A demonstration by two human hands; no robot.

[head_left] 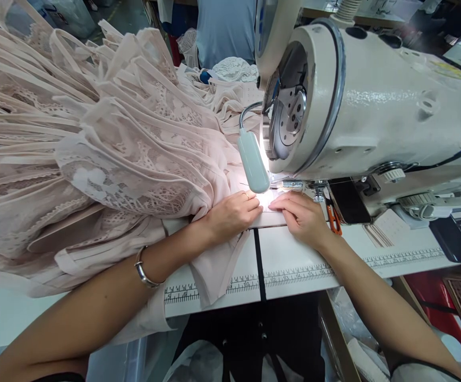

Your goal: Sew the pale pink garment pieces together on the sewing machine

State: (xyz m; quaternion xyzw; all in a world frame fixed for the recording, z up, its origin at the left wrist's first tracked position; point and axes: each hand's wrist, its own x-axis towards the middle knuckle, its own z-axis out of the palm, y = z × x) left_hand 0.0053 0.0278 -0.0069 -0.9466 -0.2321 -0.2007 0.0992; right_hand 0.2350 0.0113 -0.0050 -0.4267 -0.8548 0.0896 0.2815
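Nearest the viewer, at the bottom of the frame, two bare forearms reach up and inward from the lower corners. The left wrist wears a thin silver metal bangle [145,271]. Between the arms runs the front edge of a smooth white sewing table [294,260], printed with a black ruler scale [278,278] along its rim and crossed by one black vertical line; this strip of bare table is the only open surface near the hands.

At the centre of the frame the left hand [232,213] lies flat, fingers stretched out and pressing down on the pale pink sheer fabric [214,265], whose loose end hangs over the table edge. The right hand [302,216] rests beside it, fingers extended and pinning the same cloth flat, fingertips nearly touching the left hand's. Just beyond the fingertips, brightly lit, sits the metal presser foot [292,184].

Orange-handled snips [334,218] lie just right of the right hand. Above the hands hangs a pale green oblong lamp [252,159] on a bendy neck. The glossy cream sewing machine [393,101] fills the upper right. A tall heap of blush lace and pleated garments [95,148] crowds the left half.
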